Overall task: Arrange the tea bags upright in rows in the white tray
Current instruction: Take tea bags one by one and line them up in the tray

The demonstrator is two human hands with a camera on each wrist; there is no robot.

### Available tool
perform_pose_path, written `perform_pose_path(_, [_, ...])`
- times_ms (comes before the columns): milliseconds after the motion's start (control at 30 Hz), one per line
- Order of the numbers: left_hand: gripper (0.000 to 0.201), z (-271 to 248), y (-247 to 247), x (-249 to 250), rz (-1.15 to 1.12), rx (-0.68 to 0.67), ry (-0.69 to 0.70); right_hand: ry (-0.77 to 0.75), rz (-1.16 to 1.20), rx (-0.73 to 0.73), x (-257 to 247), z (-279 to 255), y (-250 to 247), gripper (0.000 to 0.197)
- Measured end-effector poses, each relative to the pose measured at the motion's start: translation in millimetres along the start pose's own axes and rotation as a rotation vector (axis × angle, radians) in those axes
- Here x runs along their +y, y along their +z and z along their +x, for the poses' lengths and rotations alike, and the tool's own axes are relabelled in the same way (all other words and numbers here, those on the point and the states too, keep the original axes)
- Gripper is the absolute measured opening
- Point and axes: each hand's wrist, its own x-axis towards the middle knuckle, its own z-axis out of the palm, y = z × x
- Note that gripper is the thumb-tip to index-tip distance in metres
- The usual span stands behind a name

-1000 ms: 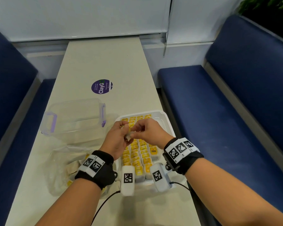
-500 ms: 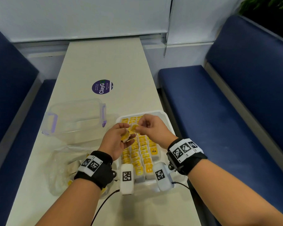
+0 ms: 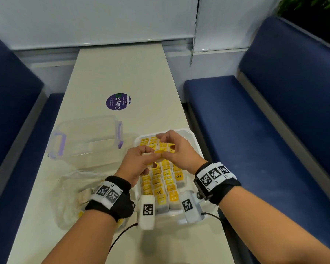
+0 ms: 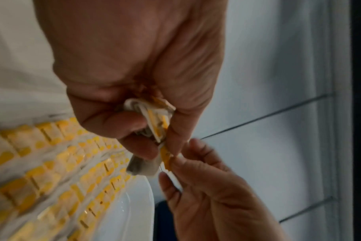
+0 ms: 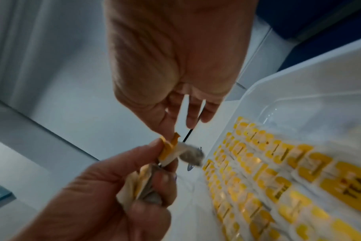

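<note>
Mid-frame above the white tray (image 3: 195, 139), the left hand (image 3: 139, 164) clutched a bunch of tea bags (image 4: 153, 117) while the right hand (image 3: 176, 149) pinched one yellow tag (image 4: 167, 156).

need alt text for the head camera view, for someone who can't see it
Above a white tray packed with rows of yellow-tagged tea bags, a left hand grips a bunch of tea bags while a right hand pinches one tea bag's yellow tag. A clear tub and a crumpled plastic bag lie left of the tray on a pale table.
</note>
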Motion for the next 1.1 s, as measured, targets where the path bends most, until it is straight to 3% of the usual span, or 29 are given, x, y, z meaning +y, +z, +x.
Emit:
perform_pose_path(100, [0.013, -1.8, -0.6, 1.6, 0.112, -0.023, 0.042, -0.06, -0.054, -0.136, -1.1, -1.1, -3.3, 0.031])
perform_pose_path(300, [0.01, -0.6, -3.0, 2.7, 0.209, 0.008, 0.066, 0.127, -0.102, -0.201, 1.4, -1.2, -10.3, 0.013])
perform_pose_path(400, [0.014, -0.5, -3.5, 3.2, 0.263, -0.003, 0.077, 0.133, -0.109, -0.215, 1.3, -3.8, -13.0, 0.004])
perform_pose_path(733, [0.014, -6.9, -8.6, 11.2, 0.378, -0.29, 0.015, 0.111, -0.007, -0.163, 3.0, -6.2, -22.6, 0.026])
perform_pose_path(900, [0.011, -7.2, -10.5, 18.7, 0.381, -0.25, 0.087, 0.149, 0.018, -0.209, 8.9, -4.6, -26.0, 0.022])
perform_pose_path(1100, [0.009, -4.7, -10.8, 20.6, 0.341, -0.16, 0.176, 0.163, -0.092, -0.374, 6.2, -6.8, -27.7, 0.014])
